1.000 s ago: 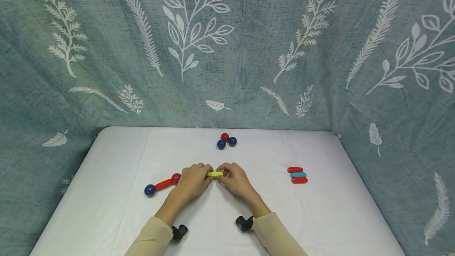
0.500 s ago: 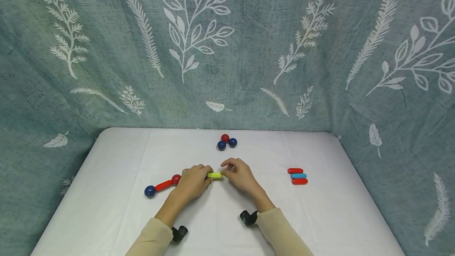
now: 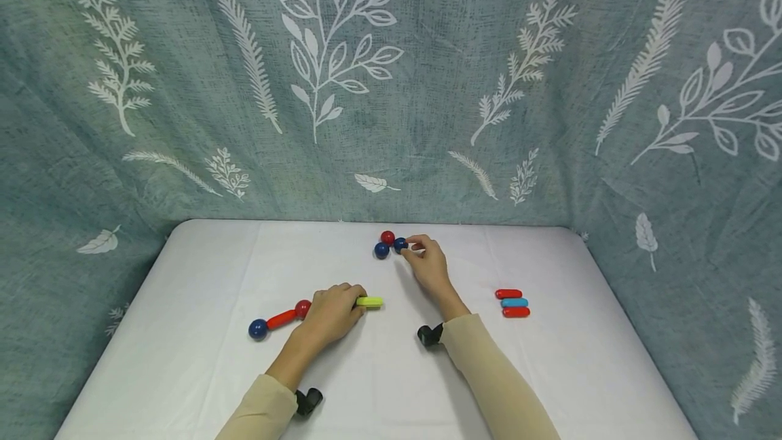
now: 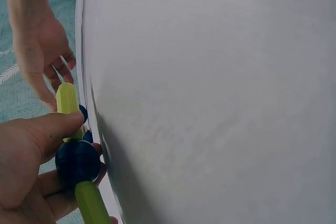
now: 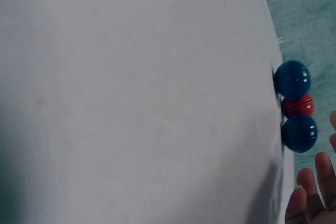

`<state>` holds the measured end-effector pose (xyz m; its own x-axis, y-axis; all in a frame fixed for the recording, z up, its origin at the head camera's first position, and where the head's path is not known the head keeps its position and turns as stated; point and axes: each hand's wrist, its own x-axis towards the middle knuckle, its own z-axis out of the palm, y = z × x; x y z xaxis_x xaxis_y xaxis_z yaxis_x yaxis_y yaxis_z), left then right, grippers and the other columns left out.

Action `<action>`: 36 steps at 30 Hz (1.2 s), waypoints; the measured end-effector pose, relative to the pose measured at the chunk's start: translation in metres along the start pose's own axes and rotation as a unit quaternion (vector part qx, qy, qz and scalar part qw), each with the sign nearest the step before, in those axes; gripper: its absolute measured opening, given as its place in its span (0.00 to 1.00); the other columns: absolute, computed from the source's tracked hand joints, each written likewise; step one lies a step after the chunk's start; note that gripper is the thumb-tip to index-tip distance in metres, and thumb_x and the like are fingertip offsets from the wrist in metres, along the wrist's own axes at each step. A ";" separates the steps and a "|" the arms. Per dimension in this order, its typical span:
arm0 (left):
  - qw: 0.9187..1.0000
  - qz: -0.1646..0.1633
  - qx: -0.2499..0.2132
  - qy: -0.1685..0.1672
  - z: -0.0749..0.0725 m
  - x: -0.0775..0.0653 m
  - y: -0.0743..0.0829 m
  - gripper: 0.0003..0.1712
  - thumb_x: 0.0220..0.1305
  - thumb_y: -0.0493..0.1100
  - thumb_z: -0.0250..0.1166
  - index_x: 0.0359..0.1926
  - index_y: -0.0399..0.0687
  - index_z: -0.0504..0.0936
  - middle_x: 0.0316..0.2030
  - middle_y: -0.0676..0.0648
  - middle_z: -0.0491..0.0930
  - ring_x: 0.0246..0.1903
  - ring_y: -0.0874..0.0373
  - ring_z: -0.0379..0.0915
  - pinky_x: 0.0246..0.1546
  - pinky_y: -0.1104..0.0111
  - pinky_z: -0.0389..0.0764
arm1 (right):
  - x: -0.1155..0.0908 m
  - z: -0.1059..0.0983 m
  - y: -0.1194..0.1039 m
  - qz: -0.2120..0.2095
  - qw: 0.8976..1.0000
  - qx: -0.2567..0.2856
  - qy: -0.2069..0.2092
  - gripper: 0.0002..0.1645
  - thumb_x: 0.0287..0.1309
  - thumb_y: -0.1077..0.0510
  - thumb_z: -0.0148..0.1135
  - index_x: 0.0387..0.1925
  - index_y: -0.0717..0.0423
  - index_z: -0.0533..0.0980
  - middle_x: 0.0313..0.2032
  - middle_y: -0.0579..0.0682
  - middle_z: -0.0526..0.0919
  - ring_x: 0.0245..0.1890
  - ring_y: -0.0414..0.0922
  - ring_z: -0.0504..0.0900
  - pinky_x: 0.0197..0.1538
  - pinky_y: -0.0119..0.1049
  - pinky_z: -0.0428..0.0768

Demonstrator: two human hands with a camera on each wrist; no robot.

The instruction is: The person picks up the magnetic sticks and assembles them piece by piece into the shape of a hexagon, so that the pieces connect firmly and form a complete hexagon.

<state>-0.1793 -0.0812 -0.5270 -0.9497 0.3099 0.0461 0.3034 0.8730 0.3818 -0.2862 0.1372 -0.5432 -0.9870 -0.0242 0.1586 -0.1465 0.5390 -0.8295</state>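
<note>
Since the earlier frame, the right hand (image 3: 429,267) has left the end of the yellow stick (image 3: 370,302) for a spot at its 2 o'clock; the left hand (image 3: 334,309) has stayed put. Directions read in the head view, 12 at the far edge of the white table (image 3: 201,277). Far left: navy end ball (image 3: 258,329), red rod (image 3: 281,319), and red joint ball (image 3: 303,309) in line, the row running toward 8 o'clock from beside the left hand. Left hand clamped on the yellow stick, thumb against it; left wrist view shows a blue hub ball (image 4: 77,160) and second yellow stick (image 4: 92,203) at that grip. Loose balls at the yellow stick's 1 o'clock: near blue ball (image 3: 381,250), crimson ball (image 3: 387,237), outer blue ball (image 3: 400,245). Right hand: fingers apart, just beside the outer blue ball; contact cannot be told. At the yellow stick's 3 o'clock, well apart: upper red rod (image 3: 509,294), light-blue rod (image 3: 514,303), lower red rod (image 3: 516,312), stacked side by side.
</note>
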 end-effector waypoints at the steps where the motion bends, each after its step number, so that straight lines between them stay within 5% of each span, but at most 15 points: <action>1: 1.000 0.000 -0.001 0.000 0.000 0.000 0.000 0.14 0.64 0.46 0.70 0.50 0.52 0.84 0.41 0.52 0.83 0.42 0.54 0.78 0.44 0.51 0.77 | 0.002 0.001 0.002 0.000 1.000 0.002 0.000 0.18 0.63 0.57 0.68 0.53 0.57 0.80 0.43 0.56 0.79 0.42 0.52 0.78 0.46 0.49 0.76; 7: 1.000 0.007 -0.009 0.001 0.000 0.001 -0.001 0.14 0.64 0.45 0.70 0.50 0.51 0.84 0.41 0.51 0.83 0.41 0.53 0.79 0.44 0.51 0.77 | 0.012 0.007 0.012 0.000 1.000 -0.003 -0.012 0.27 0.62 0.58 0.68 0.62 0.55 0.76 0.48 0.60 0.79 0.48 0.56 0.77 0.52 0.52 0.74; 16: 1.000 0.003 -0.002 0.001 0.001 0.001 -0.002 0.14 0.64 0.46 0.70 0.50 0.52 0.84 0.41 0.51 0.83 0.42 0.54 0.79 0.45 0.51 0.77 | 0.016 0.013 0.019 -0.042 0.994 -0.094 -0.042 0.30 0.60 0.57 0.68 0.64 0.54 0.74 0.47 0.61 0.79 0.44 0.54 0.74 0.50 0.49 0.67; 28: 1.000 0.005 -0.005 0.002 0.000 0.000 -0.003 0.14 0.64 0.45 0.71 0.50 0.51 0.84 0.42 0.51 0.83 0.42 0.54 0.79 0.44 0.51 0.77 | 0.016 0.015 0.017 -0.018 0.994 -0.103 -0.034 0.26 0.63 0.56 0.67 0.62 0.53 0.76 0.47 0.59 0.77 0.43 0.52 0.70 0.47 0.47 0.67; 36: 1.000 0.004 -0.006 -0.001 0.001 0.001 -0.003 0.14 0.64 0.45 0.70 0.50 0.51 0.84 0.42 0.51 0.83 0.43 0.54 0.79 0.45 0.51 0.77 | 0.014 0.005 0.013 -0.006 0.998 -0.055 -0.041 0.25 0.62 0.57 0.68 0.60 0.56 0.76 0.44 0.58 0.78 0.42 0.52 0.72 0.47 0.47 0.69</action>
<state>-0.1809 -0.0833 -0.5289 -0.9470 0.3177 0.0474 0.3101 0.8657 0.3930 -0.3021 0.1395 -0.5544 -0.9880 -0.0978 0.1195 -0.1545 0.6269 -0.7636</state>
